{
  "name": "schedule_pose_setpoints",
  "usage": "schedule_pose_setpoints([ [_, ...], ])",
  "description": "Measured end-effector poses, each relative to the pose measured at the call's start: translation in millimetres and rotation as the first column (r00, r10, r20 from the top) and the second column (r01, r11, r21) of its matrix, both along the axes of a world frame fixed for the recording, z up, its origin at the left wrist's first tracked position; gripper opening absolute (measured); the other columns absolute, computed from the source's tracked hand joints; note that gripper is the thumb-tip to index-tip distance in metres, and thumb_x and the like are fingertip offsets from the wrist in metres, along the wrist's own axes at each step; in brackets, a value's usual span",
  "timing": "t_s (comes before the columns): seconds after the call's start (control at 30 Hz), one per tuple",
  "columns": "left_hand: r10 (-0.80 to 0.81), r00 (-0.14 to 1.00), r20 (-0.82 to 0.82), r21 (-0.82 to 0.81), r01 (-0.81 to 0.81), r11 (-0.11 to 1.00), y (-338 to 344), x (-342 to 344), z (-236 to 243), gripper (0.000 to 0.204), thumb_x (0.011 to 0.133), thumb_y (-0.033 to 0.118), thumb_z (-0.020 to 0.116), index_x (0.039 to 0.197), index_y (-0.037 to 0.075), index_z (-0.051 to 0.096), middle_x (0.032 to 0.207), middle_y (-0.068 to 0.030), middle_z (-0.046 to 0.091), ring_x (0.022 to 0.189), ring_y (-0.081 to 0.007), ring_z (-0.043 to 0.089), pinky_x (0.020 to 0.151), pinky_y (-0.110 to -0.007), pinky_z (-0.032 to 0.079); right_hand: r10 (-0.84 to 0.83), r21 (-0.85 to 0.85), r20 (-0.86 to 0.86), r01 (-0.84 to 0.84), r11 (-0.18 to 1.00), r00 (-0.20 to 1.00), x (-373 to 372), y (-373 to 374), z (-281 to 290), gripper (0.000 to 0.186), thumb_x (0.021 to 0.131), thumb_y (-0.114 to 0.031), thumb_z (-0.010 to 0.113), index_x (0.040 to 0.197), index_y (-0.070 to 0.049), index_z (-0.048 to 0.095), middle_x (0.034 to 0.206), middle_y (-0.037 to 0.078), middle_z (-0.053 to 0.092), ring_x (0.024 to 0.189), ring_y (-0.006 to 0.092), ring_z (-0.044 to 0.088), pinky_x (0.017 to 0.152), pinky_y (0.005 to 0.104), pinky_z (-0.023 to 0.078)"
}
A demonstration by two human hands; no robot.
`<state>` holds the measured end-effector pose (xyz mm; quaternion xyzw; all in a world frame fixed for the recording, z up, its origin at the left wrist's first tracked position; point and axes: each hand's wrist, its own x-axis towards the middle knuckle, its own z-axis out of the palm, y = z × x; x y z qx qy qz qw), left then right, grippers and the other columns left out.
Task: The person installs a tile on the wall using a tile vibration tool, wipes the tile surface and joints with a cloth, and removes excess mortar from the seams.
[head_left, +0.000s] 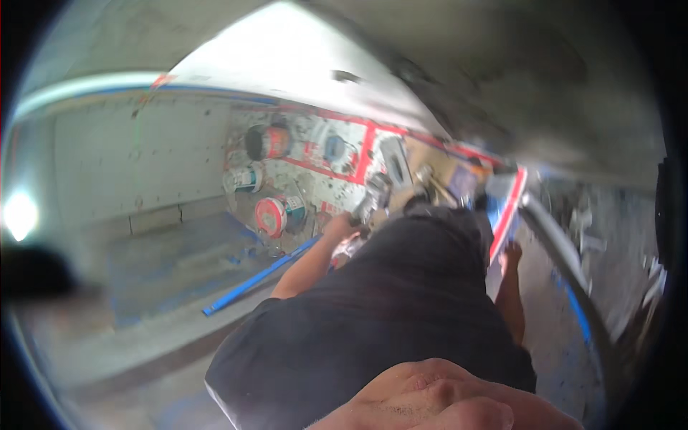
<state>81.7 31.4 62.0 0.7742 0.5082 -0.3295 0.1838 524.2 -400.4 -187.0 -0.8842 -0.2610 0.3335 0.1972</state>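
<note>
My left hand [342, 226] reaches forward at the left of my dark shirt, its fingers closed at the near end of a grey metallic tool [373, 196]. Blur hides the tool's exact kind. My right hand [512, 253] hangs low on the right, close to the lower end of a red-edged panel [510, 208]. Whether it touches the panel, and how its fingers lie, is smeared. Ahead of my body, a grey rectangular tray-like piece [395, 162] lies on the covered floor.
Several buckets stand ahead on the left, among them a red-lidded one [271, 216], a white one [246, 178] and a dark, orange-marked one [268, 142]. A long blue strip [259, 276] lies left of my arm. A pale curved edge [562, 240] runs along the right.
</note>
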Motion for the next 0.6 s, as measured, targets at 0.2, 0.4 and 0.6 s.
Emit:
schedule_pose_setpoints([
  [0.2, 0.221, 0.97, 0.105, -0.07, -0.215, 0.974, -17.2, 34.5, 9.4, 0.068, 0.073, 0.055, 0.079, 0.111, 0.0, 0.07, 0.11, -0.0263, 0.071, 0.106, -0.0405, 0.068, 0.09, -0.048, 0.053, -0.607, -0.117, -0.04, 0.599, 0.792, 0.794, 63.1, -57.4, -22.6, 0.056, 0.085, -0.017, 0.073, 0.135, -0.004, 0.054, 0.119, 0.02, 0.064, 0.093, 0.0336, 0.067, 0.072, 0.0496, 0.059],
  [0.4, 0.461, 0.835, 0.301, -0.101, -0.453, 0.886, -58.8, -17.4, -16.1, 0.065, 0.071, 0.042, 0.08, 0.12, 0.003, 0.068, 0.103, -0.0246, 0.073, 0.099, -0.0394, 0.071, 0.087, -0.048, 0.054, -0.652, -0.238, -0.541, 0.647, 0.724, 0.531, 100.8, 29.2, 12.4, 0.051, 0.085, -0.018, 0.076, 0.131, -0.006, 0.058, 0.116, 0.012, 0.065, 0.087, 0.0216, 0.066, 0.056, 0.041, 0.055],
  [0.6, 0.617, 0.787, 0.012, -0.084, -0.614, 0.785, -88.8, -48.8, -30.2, 0.066, 0.071, 0.048, 0.083, 0.12, 0.005, 0.071, 0.122, -0.0224, 0.07, 0.113, -0.0361, 0.068, 0.095, -0.045, 0.054, 0.414, -0.116, 0.0, -0.412, 0.904, 0.91, 82.6, 109.8, 27.7, 0.032, 0.096, -0.029, 0.061, 0.116, -0.006, 0.065, 0.098, 0.014, 0.07, 0.085, 0.0267, 0.071, 0.072, 0.0429, 0.058],
])
